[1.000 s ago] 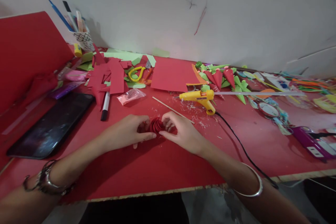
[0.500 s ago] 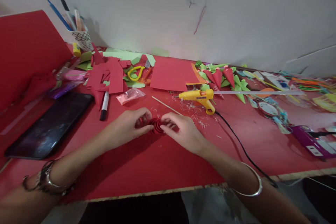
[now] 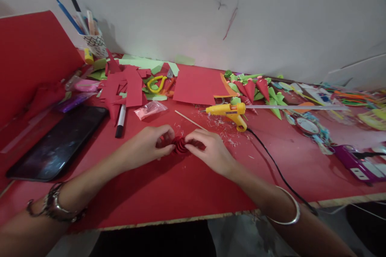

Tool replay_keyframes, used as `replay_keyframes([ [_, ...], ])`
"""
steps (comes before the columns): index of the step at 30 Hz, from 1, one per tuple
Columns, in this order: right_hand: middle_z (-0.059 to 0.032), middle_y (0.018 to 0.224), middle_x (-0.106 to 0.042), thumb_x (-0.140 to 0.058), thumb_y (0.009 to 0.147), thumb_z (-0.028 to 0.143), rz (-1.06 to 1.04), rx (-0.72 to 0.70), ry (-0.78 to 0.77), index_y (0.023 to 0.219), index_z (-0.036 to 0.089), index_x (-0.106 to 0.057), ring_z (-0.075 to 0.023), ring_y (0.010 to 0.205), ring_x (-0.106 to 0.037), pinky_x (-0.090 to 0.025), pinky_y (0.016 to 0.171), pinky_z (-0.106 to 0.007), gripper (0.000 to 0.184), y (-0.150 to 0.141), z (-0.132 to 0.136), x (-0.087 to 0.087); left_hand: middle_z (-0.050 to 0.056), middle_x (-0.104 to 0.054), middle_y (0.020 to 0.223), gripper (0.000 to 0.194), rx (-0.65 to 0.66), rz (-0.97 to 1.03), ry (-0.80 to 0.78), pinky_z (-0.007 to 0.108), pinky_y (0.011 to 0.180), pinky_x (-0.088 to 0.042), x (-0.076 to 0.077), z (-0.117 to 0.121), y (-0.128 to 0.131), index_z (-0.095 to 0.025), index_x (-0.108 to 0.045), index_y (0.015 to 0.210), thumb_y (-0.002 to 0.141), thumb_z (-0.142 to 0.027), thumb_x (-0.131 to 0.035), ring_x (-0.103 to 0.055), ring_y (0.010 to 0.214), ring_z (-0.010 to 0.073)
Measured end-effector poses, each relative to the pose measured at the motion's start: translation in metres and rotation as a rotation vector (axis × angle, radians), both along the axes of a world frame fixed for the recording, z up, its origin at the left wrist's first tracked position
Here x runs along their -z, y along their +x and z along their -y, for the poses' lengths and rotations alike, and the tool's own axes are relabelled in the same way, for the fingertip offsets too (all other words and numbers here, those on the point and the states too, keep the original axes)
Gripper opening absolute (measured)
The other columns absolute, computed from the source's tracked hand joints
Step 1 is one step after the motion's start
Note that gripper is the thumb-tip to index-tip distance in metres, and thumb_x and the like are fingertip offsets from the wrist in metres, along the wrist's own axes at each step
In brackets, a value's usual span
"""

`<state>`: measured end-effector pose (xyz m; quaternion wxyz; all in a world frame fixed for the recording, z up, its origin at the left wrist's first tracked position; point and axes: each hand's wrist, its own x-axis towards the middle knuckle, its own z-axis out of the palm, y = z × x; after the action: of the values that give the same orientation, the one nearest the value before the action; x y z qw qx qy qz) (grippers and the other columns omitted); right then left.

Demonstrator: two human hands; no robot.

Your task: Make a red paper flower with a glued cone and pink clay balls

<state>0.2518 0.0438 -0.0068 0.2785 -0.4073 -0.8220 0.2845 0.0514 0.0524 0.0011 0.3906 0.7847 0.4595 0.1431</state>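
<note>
Between my two hands is a rolled red paper spiral (image 3: 180,145), its layers showing like a rosette, low over the red tabletop (image 3: 187,192). My left hand (image 3: 155,142) pinches its left edge with curled fingers and thumb. On the opposite side, the thumb and fingers of my right hand (image 3: 208,146) close on the right edge. A thin wooden stick (image 3: 189,119) lies just beyond my hands. To the right of it rests a yellow hot glue gun (image 3: 227,110) with a long clear glue stick in its back, and glue strands are scattered around it.
At left lie a black phone (image 3: 60,142) and a marker (image 3: 121,121). Red paper scraps (image 3: 132,88), yellow-handled scissors (image 3: 156,84) and red paper cones (image 3: 249,88) line the back. The glue gun's cord (image 3: 271,160) runs toward the front edge; a purple power strip (image 3: 358,164) sits right.
Both hands stay almost in place on the red paper spiral, with only slight finger movement. The whole view has shifted very slightly.
</note>
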Motion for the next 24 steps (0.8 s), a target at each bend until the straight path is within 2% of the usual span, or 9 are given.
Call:
replay_keyframes([
  [13,0.0006,0.073,-0.057,-0.051,0.079,0.017,0.018,0.028,-0.004,0.076,0.018,-0.055,-0.01,0.065,-0.052,-0.04,0.059,-0.021,0.005,-0.0012,0.0011,0.0007,-0.003,-0.058,0.064,0.012,0.039,0.033,-0.064,0.019,0.05,-0.04,0.002,-0.0025,-0.0018,-0.02,-0.046,0.086,0.08,-0.03,-0.045,-0.055,0.051,0.0096],
  [20,0.0,0.074,-0.055,-0.049,0.079,0.017,0.012,0.032,-0.01,0.076,0.018,-0.055,-0.0102,0.066,-0.052,-0.041,0.06,-0.022,0.006,-0.0017,0.0007,0.0009,-0.002,-0.058,0.073,0.012,0.078,-0.01,0.082,0.02,0.056,-0.039,0.0036,-0.0055,-0.0027,-0.019,-0.049,0.084,0.078,-0.028,-0.048,-0.053,0.06,0.0104],
  [24,-0.0004,0.076,-0.055,-0.049,0.078,0.016,-0.002,0.039,-0.038,0.077,0.018,-0.054,-0.0105,0.068,-0.053,-0.043,0.061,-0.022,0.006,-0.0022,0.0008,0.0001,-0.001,-0.059,0.074,0.012,0.086,-0.015,0.083,0.021,0.057,-0.039,0.0032,-0.006,-0.0024,-0.019,-0.05,0.085,0.078,-0.028,-0.047,-0.053,0.062,0.0109],
])
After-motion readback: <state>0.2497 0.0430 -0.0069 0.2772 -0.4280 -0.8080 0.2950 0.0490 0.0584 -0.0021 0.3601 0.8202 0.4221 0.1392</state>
